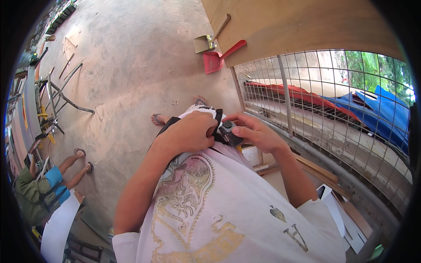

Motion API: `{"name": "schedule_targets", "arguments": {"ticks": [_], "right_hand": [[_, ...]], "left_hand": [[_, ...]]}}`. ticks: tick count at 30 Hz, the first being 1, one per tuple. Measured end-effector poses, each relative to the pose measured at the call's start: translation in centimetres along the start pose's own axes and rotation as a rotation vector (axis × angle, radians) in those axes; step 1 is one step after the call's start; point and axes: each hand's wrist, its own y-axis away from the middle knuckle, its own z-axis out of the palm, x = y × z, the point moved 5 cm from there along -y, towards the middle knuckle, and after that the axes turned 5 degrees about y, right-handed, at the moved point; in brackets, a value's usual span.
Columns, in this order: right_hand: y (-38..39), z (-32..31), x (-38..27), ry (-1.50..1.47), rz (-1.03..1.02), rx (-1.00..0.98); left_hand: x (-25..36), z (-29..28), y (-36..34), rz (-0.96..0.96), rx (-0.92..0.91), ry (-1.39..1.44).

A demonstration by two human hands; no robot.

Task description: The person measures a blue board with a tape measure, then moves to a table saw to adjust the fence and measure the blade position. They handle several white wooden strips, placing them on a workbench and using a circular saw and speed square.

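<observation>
At my waist, in front of a white printed shirt, both hands are close together. My right hand has its thumb and fingers around a small grey and black box-shaped device with a dark round top. Just to the left, my left hand is closed, its fingers curled beside the device and a black strap. Whatever those fingers pinch is hidden behind the knuckles. Below the hands my sandalled feet stand on the floor.
A red dustpan and a yellowish dustpan lie by a wooden board. Wire mesh runs along the right, with wood strips beside it. At the left another person bends near metal stands.
</observation>
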Motion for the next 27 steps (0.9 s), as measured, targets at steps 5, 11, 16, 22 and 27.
{"name": "schedule_targets", "arguments": {"ticks": [5,11,16,22,27], "right_hand": [[-0.5,-0.5,-0.1,-0.028,-0.028,-0.013],[-1.6,-0.3,-3.1,-0.08,-0.116,-0.101],[-2.0,0.1,-4.9,0.108,-0.102,-0.146],[-3.3,0.8,-5.3,0.193,-0.296,-0.245],[-4.6,1.6,-6.2,0.336,-0.212,-0.246]], "left_hand": [[-0.3,-0.7,0.2,0.017,-0.043,0.03],[-0.6,-0.5,-0.1,-0.036,0.067,-0.028],[-1.6,0.4,1.5,0.137,0.425,-0.004],[-2.2,1.4,3.4,0.135,0.685,0.01],[-2.7,1.9,4.4,0.179,0.805,0.006]]}}
